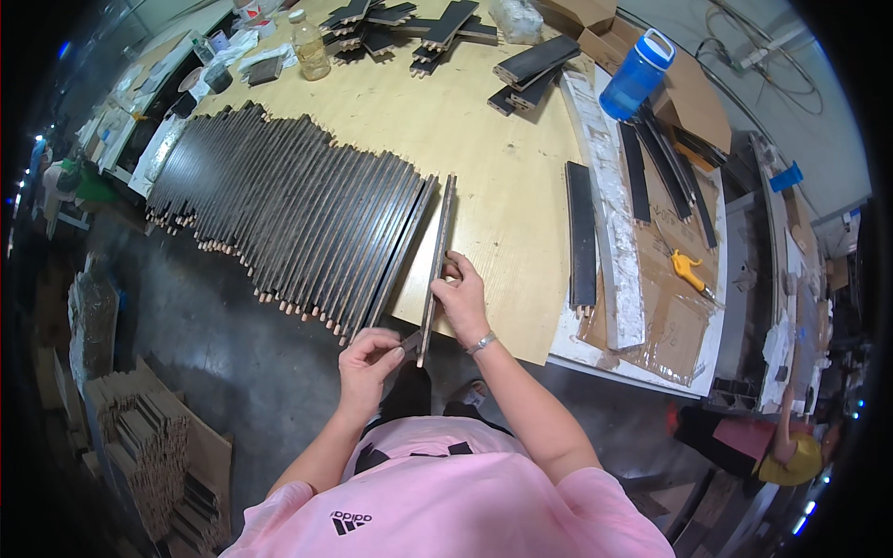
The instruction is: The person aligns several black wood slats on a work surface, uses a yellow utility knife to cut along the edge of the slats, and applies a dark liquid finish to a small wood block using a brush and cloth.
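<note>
The right hand [459,290] pinches a dowel-ended dark slat [441,232], standing right of the slat row [298,205], its near end overhanging the worktable [507,214]. The left hand [370,365] pinches a small flat piece [411,342]. The slat is probably light, stiff; grasp mid-length.

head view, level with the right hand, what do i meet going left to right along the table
Row of dark strips → single dark strip pinched by the right hand → dark board → whitish bar → yellow tool
</note>
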Action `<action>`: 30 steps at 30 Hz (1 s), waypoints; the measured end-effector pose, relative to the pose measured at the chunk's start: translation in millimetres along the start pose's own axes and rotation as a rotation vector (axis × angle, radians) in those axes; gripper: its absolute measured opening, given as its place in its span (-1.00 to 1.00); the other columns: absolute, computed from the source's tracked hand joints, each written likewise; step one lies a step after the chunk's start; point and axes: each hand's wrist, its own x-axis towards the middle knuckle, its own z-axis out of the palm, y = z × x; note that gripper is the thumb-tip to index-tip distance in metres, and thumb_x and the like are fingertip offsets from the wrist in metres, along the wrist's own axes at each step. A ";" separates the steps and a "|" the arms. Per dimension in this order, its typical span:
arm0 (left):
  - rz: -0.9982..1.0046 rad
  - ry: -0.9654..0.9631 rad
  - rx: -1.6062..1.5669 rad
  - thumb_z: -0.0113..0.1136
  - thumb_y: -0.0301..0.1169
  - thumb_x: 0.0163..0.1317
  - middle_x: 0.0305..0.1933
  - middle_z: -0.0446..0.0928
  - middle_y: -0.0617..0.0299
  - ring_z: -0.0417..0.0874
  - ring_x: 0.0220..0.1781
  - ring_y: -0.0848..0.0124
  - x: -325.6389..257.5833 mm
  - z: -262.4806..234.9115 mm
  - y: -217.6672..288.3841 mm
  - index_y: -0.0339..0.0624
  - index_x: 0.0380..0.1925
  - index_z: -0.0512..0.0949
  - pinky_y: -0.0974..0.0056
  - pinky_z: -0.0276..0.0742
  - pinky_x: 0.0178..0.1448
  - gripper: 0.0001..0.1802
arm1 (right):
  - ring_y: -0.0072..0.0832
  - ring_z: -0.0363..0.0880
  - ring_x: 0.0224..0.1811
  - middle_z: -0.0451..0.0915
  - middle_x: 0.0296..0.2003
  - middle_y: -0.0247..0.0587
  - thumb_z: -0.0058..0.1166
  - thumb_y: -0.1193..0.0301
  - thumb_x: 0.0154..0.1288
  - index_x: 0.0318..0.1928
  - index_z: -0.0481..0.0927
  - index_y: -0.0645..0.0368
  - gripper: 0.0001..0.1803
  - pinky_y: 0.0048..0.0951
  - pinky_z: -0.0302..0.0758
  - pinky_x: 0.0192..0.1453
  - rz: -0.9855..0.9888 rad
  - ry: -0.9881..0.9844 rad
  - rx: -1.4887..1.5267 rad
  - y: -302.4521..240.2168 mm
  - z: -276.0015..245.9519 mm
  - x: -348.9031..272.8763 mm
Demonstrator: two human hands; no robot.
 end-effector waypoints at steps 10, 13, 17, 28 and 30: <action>-0.145 -0.158 -0.154 0.25 -0.62 0.16 0.26 0.40 -0.13 0.50 0.19 0.30 -0.9 12.4 -12.7 -0.34 -0.29 0.59 0.27 0.45 0.21 -0.89 | -0.51 0.50 -0.02 0.54 -0.03 -0.13 -0.02 0.58 0.15 0.32 0.20 0.49 -0.32 -0.57 0.42 0.07 0.162 -0.070 0.436 -17.1 -12.2 -28.2; -0.133 -0.129 -0.188 0.23 -0.63 0.17 0.21 0.45 -0.10 0.52 0.14 0.36 -0.8 12.8 -15.2 -0.34 -0.29 0.59 0.30 0.47 0.15 -0.90 | -0.56 0.50 -0.12 0.54 -0.08 -0.17 0.00 0.58 0.16 0.34 0.18 0.48 -0.30 -0.58 0.44 -0.02 0.139 -0.056 0.406 -12.9 -11.9 -29.5; -0.163 -0.080 -0.247 0.21 -0.65 0.17 0.18 0.48 -0.04 0.57 0.02 0.42 -0.6 9.9 -14.1 -0.33 -0.30 0.59 0.34 0.49 0.08 -0.91 | -0.65 0.49 -0.34 0.52 -0.20 -0.24 0.07 0.53 0.16 0.35 0.21 0.44 -0.28 -0.57 0.47 -0.25 0.068 -0.053 0.187 0.4 -6.0 -28.8; 0.042 0.110 0.094 0.15 -0.66 0.19 0.10 0.50 0.01 0.56 0.05 0.38 -23.5 -14.1 -18.1 -0.39 -0.37 0.55 0.32 0.44 0.17 -0.97 | -0.35 0.60 -0.32 0.55 -0.24 0.06 0.21 0.37 0.03 0.28 0.30 0.43 -0.22 -0.37 0.56 -0.14 -0.027 0.040 -0.216 7.6 11.1 -12.0; -0.020 0.158 0.062 0.13 -0.67 0.19 0.12 0.49 0.00 0.53 0.14 0.33 -32.1 -16.3 -23.3 -0.37 -0.36 0.55 0.28 0.38 0.25 -0.95 | -0.30 0.60 -0.30 0.57 -0.27 0.09 0.19 0.37 0.04 0.28 0.29 0.45 -0.23 -0.34 0.55 -0.12 0.002 0.074 -0.176 10.3 12.0 -9.9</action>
